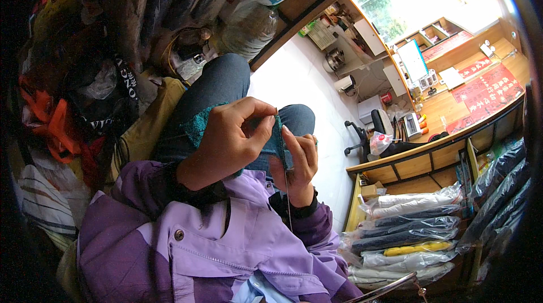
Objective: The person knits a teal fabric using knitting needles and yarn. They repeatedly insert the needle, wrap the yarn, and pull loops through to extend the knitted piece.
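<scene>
My left hand pinches the tip of a thin knitting needle between thumb and forefinger. Teal knitted fabric shows behind that hand, over the thigh of my jeans, and partly hidden by it. My right hand holds the narrow edge of the same knitting, close to my left fingertips. Down from the right hand runs a slender metal needle, past the cuff. A bit of teal yarn seems to lie at a right finger. How the stitches sit is too small to tell.
Plastic-wrapped folded garments fill shelves at right. Beyond the pale floor stand a wooden desk with a monitor, and an office chair. Bags and cloth crowd my left; a large clear plastic bottle stands past my knee.
</scene>
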### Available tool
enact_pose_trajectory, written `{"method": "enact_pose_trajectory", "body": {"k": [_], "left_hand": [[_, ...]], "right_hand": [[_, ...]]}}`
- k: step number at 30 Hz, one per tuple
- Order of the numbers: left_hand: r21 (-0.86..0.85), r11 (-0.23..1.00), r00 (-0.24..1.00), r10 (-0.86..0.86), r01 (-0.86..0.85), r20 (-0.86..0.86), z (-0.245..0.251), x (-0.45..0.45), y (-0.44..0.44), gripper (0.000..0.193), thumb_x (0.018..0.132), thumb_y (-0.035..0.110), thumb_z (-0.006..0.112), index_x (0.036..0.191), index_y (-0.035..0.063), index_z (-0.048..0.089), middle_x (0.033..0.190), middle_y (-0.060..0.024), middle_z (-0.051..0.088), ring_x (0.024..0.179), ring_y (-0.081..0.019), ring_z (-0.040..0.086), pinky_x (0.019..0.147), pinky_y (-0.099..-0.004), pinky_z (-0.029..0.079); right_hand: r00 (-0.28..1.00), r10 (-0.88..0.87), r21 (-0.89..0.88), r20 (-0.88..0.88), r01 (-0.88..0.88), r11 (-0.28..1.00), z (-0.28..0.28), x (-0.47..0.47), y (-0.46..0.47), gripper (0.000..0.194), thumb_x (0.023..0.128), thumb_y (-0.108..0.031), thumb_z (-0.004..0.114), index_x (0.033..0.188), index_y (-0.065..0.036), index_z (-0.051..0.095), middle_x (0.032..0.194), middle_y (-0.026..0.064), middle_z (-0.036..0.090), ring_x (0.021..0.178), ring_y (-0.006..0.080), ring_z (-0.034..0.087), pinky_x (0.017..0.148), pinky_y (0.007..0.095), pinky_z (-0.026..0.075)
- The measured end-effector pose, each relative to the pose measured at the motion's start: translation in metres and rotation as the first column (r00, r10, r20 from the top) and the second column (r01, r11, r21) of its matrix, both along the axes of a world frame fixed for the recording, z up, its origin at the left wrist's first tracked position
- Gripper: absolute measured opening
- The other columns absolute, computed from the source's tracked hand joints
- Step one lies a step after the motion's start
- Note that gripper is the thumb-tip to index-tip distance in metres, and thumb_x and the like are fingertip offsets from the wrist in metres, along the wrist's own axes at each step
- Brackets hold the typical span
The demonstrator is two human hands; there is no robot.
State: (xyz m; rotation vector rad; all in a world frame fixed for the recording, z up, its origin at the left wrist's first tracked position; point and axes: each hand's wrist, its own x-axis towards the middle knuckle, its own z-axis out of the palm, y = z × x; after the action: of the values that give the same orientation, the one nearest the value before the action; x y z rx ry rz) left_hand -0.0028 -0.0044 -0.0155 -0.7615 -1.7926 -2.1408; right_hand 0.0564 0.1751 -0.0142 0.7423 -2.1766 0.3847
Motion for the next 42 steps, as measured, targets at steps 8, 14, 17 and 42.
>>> {"method": "enact_pose_trajectory", "body": {"k": [8, 14, 17, 42], "left_hand": [[-0.063, 0.998, 0.999, 0.010, -0.014, -0.050, 0.003, -0.001, -0.007, 0.012, 0.095, 0.006, 0.063, 0.103, -0.0002, 0.069, 0.086, -0.0101, 0.071, 0.075, -0.0135, 0.068, 0.065, -0.0272, 0.053], [-0.042, 0.974, 0.965, -0.212, 0.221, 0.156, 0.005, -0.003, -0.014, 0.013, 0.096, 0.009, 0.063, 0.102, -0.0001, 0.070, 0.093, -0.0101, 0.072, 0.083, -0.0132, 0.068, 0.074, -0.0272, 0.053], [-0.026, 0.962, 0.942, -0.259, 0.271, 0.213, 0.006, 0.000, -0.013, 0.013, 0.095, 0.008, 0.063, 0.103, -0.0006, 0.070, 0.093, -0.0091, 0.072, 0.084, -0.0122, 0.067, 0.075, -0.0266, 0.053], [0.083, 0.988, 0.986, -0.138, 0.130, 0.098, -0.003, -0.002, -0.002, 0.015, 0.090, 0.004, 0.064, 0.101, -0.0014, 0.073, 0.088, -0.0121, 0.074, 0.071, -0.0111, 0.067, 0.061, -0.0241, 0.052]], "right_hand": [[0.989, 0.096, -0.176, 0.110, -0.075, 0.982, 0.000, 0.007, -0.004, 0.040, 0.086, -0.008, 0.067, 0.123, 0.008, 0.065, 0.086, 0.0124, 0.059, 0.069, 0.0229, 0.051, 0.068, 0.0358, 0.040], [0.922, 0.326, -0.382, 0.208, -0.230, 0.895, 0.004, 0.007, -0.002, 0.035, 0.090, -0.002, 0.058, 0.123, 0.010, 0.063, 0.091, 0.0162, 0.059, 0.078, 0.0229, 0.054, 0.072, 0.0343, 0.043], [0.920, 0.303, -0.367, 0.248, -0.201, 0.908, 0.008, 0.006, -0.005, 0.037, 0.089, 0.001, 0.057, 0.125, 0.009, 0.061, 0.095, 0.0163, 0.059, 0.080, 0.0228, 0.055, 0.072, 0.0334, 0.045], [0.995, 0.095, -0.111, 0.028, -0.091, 0.990, -0.003, 0.006, -0.008, 0.036, 0.087, 0.000, 0.058, 0.121, 0.011, 0.065, 0.107, 0.0196, 0.059, 0.082, 0.0276, 0.061, 0.072, 0.0372, 0.049]]}}
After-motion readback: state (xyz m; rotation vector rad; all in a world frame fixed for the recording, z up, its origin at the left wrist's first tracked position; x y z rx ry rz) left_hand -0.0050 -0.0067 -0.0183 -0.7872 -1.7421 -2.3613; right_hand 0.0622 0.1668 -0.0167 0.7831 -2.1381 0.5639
